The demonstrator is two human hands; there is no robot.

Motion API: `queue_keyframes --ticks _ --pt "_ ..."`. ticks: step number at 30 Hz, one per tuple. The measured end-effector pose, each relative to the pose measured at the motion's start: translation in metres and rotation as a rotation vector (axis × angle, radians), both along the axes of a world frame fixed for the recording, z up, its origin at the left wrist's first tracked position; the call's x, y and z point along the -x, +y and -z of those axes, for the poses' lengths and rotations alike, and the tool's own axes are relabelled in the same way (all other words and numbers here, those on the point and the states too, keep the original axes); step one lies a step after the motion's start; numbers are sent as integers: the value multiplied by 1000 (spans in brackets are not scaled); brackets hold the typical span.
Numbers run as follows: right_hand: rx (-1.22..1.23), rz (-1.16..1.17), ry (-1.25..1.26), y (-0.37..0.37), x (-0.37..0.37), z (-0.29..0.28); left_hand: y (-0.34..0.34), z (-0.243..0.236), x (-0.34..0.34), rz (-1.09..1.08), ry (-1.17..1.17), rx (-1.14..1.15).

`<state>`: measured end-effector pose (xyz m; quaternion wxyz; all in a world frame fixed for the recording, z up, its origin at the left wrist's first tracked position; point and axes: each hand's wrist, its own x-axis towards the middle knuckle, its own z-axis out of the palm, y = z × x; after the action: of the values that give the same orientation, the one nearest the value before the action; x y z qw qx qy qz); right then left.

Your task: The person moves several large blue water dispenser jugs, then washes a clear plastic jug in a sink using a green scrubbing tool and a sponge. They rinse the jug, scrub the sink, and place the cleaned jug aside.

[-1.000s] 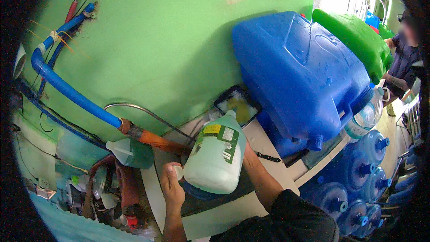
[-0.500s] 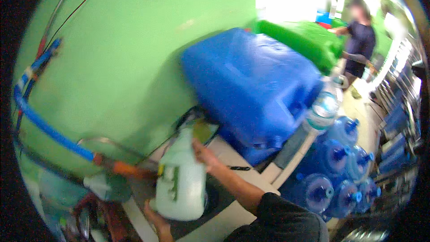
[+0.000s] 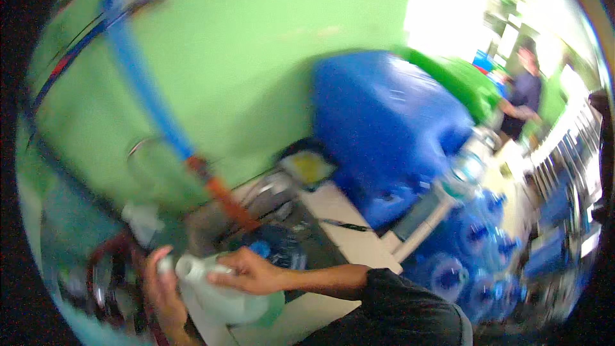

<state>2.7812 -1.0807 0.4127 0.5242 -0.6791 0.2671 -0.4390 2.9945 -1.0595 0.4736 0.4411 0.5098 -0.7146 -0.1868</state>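
A pale, translucent plastic jug [image 3: 240, 307] is in front of me at the lower left, its round mouth uncovered and turned up toward me. My right hand [image 3: 246, 271] grips it by the handle near the neck. Beside the mouth, my left hand [image 3: 165, 291] is closed on a small white piece that looks like a cap [image 3: 166, 264]. Motion blurs the left fingers. Just beyond the jug, a blue hose [image 3: 150, 96] with an orange end piece [image 3: 230, 204] slopes down toward a dark recess holding a clear container [image 3: 288, 250].
Large blue [image 3: 384, 128] and green [image 3: 451, 80] containers stand along the green wall [image 3: 243, 45]. Several blue water bottles [image 3: 448, 275] crowd the lower right. A pale ledge [image 3: 333, 208] borders the recess. Another person [image 3: 525, 93] stands at the far right.
The jug has come down and toward me, from upright to mouth toward me. My left hand has moved from its base to beside its mouth. The view has shifted leftward.
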Motion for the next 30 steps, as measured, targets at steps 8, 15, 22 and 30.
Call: queue_keyframes --ticks 8,15,22,30 --pt "156 130 134 -25 -128 51 -6 -1 -58 -340 -746 116" --pt "284 358 102 -77 -211 120 -62 52 -127 -203 -763 28" --pt "255 537 29 -98 -274 147 -91 56 -186 -105 -844 52" --pt "439 683 102 -94 -311 159 -109 83 -179 -544 -1092 -41"
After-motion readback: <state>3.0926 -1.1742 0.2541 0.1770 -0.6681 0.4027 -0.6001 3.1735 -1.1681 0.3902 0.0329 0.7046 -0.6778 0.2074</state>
